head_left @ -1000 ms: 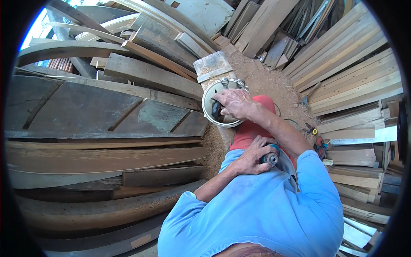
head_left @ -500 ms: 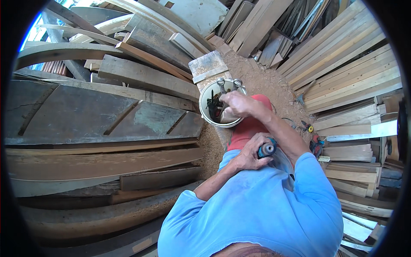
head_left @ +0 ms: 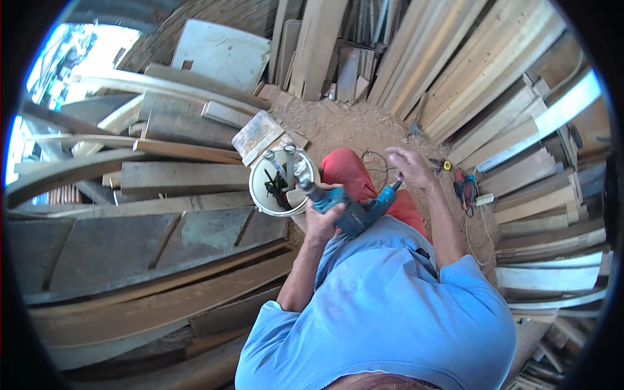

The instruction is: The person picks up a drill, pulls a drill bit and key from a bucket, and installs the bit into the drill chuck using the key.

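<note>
1. Teal casing, dark at the front: a power drill (head_left: 351,211) is held over the lap, between the two hands. Clock readings are taken with 12 at the top of the view.
2. By the left hand (head_left: 319,224) the drill is gripped close behind its chuck (head_left: 311,190); fingers are wrapped round the body, thumb laid across it.
3. By the right hand (head_left: 413,168) nothing is seen to be held; its fingers are loosely spread. The tip of the handle (head_left: 383,201) is placed just beside it, at about 7 o'clock from the fingers; whether it is touched cannot be told.
4. Long axis: body laid from 4 to 10 o'clock, chuck pointed at 10. The handle is angled off it, aimed at 1 to 2, towards the right hand, which is the nearer to that end.
5. White bucket (head_left: 261,195) is set at 9 to 10 o'clock from the drill, its rim overlapped in view by the chuck; contact not judged. Steel tools (head_left: 290,160) are stood in it.
6. Farther out, boards (head_left: 448,58) are stacked at 1 o'clock.
</note>
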`<state>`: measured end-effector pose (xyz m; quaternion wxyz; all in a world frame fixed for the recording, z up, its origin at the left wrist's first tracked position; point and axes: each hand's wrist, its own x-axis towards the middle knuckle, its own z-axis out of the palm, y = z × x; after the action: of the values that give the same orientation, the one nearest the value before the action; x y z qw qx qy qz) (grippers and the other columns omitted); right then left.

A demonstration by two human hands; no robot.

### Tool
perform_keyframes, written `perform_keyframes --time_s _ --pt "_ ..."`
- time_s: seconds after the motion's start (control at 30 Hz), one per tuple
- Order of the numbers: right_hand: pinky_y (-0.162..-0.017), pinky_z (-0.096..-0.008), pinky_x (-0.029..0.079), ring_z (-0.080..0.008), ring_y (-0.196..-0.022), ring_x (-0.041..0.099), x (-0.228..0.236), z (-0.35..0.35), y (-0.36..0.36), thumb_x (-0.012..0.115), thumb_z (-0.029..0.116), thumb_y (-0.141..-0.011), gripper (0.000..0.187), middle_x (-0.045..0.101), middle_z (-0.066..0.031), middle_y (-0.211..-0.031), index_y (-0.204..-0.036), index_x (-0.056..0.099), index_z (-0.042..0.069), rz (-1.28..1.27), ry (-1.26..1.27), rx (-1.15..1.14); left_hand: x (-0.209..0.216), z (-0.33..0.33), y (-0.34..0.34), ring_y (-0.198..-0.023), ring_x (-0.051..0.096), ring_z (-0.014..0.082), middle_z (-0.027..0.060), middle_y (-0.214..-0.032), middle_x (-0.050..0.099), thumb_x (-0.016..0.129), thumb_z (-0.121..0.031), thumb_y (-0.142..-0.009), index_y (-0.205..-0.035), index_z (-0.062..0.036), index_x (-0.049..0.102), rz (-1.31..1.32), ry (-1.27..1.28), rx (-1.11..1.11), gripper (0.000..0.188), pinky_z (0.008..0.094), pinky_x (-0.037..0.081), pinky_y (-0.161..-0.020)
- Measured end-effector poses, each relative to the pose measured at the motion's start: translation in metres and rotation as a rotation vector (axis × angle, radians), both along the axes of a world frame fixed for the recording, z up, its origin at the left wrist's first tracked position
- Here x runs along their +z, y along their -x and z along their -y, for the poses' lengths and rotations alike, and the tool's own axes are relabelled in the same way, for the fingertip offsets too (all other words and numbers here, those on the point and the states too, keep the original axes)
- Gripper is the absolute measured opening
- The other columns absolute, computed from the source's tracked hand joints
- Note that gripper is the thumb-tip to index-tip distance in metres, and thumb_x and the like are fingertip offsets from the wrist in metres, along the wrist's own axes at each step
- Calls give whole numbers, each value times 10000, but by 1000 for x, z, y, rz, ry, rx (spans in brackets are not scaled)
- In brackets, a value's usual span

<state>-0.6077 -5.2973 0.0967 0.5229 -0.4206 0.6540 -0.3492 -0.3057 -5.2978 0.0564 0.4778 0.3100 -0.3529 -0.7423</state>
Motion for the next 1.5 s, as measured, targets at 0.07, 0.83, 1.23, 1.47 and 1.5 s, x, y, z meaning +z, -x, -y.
perform_keyframes --time_s 0.07,0.83,1.23,1.47,1.5 --pt "-800 -275 526 -132 -930 613 -24 -21 29 554 347 -1032 438 689 -88 -1197 -1292 645 6 -36 270 -109 27 6 -1 -1099 670 338 171 -1214 643 821 -91 -752 -1246 -80 540 -234 -65 -55 568 511 584 -925" --pt "-826 -519 531 -422 -936 684 -4 -38 -114 528 247 -982 299 669 -275 -1058 -1129 605 -3 -554 342 469 89 56 66 -1112 608 214 114 -1262 577 795 46 -744 -1183 -81 584 149 595 169 503 380 500 -955" --pt "-934 -410 501 -293 -980 647 147 -39 -62 645 248 -966 375 684 -125 -1009 -1277 662 38 -6 554 308 81 46 23 -1016 615 161 58 -1103 619 839 -115 -755 -1112 -81 630 407 650 -256 416 333 499 -890" --pt "-1002 -446 466 -349 -1040 617 121 -15 -67 642 85 -895 349 674 -162 -1033 -1241 683 59 -122 621 585 76 8 20 -991 619 130 14 -1035 666 834 -196 -834 -1169 -51 628 275 436 -493 419 319 500 -900" --pt "-998 -446 465 -350 -1035 616 121 -16 -70 639 86 -898 326 671 -161 -1035 -1219 681 53 -83 610 600 75 6 20 -1028 608 144 32 -1083 656 811 -199 -850 -1230 -40 602 261 458 -471 462 326 486 -932"
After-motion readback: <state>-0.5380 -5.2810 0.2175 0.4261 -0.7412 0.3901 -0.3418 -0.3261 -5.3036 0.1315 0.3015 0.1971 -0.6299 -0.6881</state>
